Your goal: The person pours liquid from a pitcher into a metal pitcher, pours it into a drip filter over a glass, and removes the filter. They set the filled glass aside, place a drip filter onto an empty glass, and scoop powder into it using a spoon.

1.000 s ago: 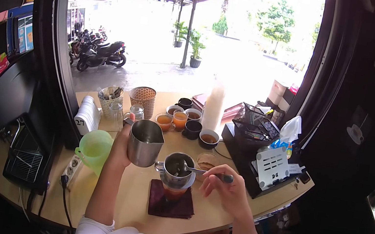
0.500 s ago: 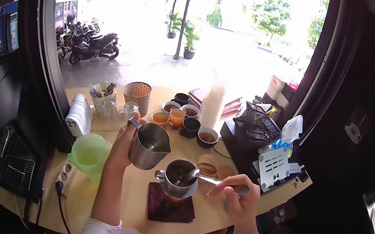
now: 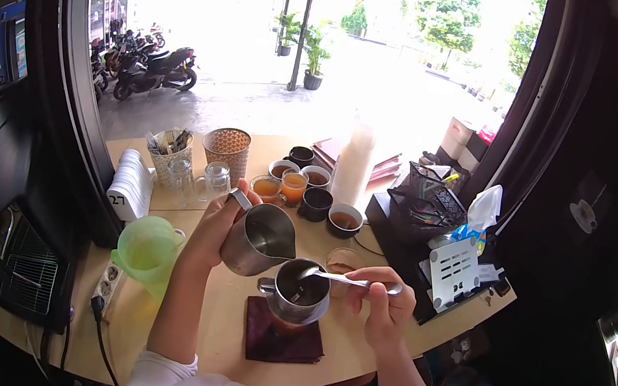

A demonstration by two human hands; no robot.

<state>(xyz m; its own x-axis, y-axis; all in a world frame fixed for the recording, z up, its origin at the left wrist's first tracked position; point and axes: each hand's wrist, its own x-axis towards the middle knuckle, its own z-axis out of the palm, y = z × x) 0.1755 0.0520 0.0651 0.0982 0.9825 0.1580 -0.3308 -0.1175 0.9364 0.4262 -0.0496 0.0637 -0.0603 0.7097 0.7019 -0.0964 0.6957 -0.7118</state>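
My left hand (image 3: pixel 215 228) grips the handle of a steel milk pitcher (image 3: pixel 256 243), tilted with its spout over the left rim of a metal coffee dripper (image 3: pixel 277 292). In my right hand (image 3: pixel 382 303) is a metal spoon (image 3: pixel 347 280), its bowl at the dripper's mouth. Dark contents show inside the dripper. It sits on top of a glass that is mostly hidden, which stands on a folded dark maroon cloth (image 3: pixel 260 336). Just behind the spoon lies a round clear lid or dish (image 3: pixel 343 259).
Several filled cups, one an orange drink (image 3: pixel 292 189), stand behind the dripper. At left are a green pitcher (image 3: pixel 146 247), white number tags (image 3: pixel 132 184) and a power strip (image 3: pixel 107 292). A black box (image 3: pixel 392 235) and a tissue pack (image 3: pixel 483 214) sit at right.
My left hand has brought the pitcher right and tipped it closer to the dripper. My right hand has shifted left, raising the spoon from inside the dripper to its rim.
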